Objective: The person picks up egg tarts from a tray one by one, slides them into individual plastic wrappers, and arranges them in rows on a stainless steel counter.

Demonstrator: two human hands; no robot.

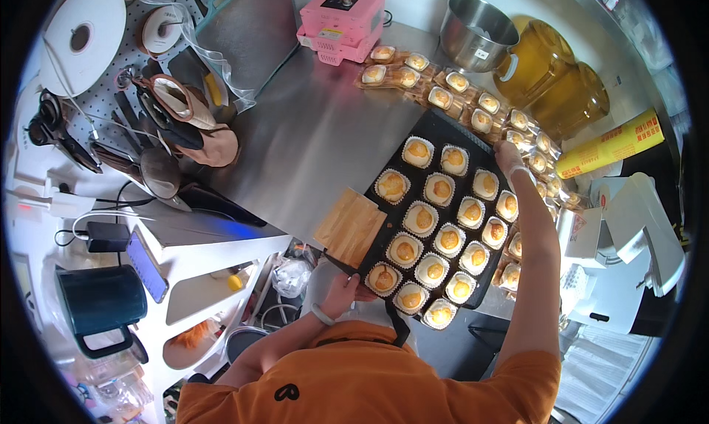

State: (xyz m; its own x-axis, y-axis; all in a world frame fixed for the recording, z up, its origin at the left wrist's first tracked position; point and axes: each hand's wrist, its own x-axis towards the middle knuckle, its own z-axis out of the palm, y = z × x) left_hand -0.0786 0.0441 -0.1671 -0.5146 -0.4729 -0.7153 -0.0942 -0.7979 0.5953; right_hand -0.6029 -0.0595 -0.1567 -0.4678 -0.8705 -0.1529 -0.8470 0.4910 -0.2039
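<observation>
A black baking tray (436,125) lies at a slant before me, its near end by my waist. Rows of small cakes (421,219) in white pleated paper cups fill it, each with a glossy yellow-orange top. My left hand (342,294) grips the tray's near left corner, its fingers partly hidden by the rim. At the far right corner, my right hand (508,157) is closed on the tray's edge, with that arm stretched along the right side. A wooden board (350,227) shows beside the tray's left edge.
Wrapped cakes (481,121) line the counter behind and right of the tray. At the back stand a pink sealing machine (341,22), a steel mixing bowl (480,36) and amber jugs (546,62). A yellow roll (613,143) lies right; tools hang left above a phone (147,266).
</observation>
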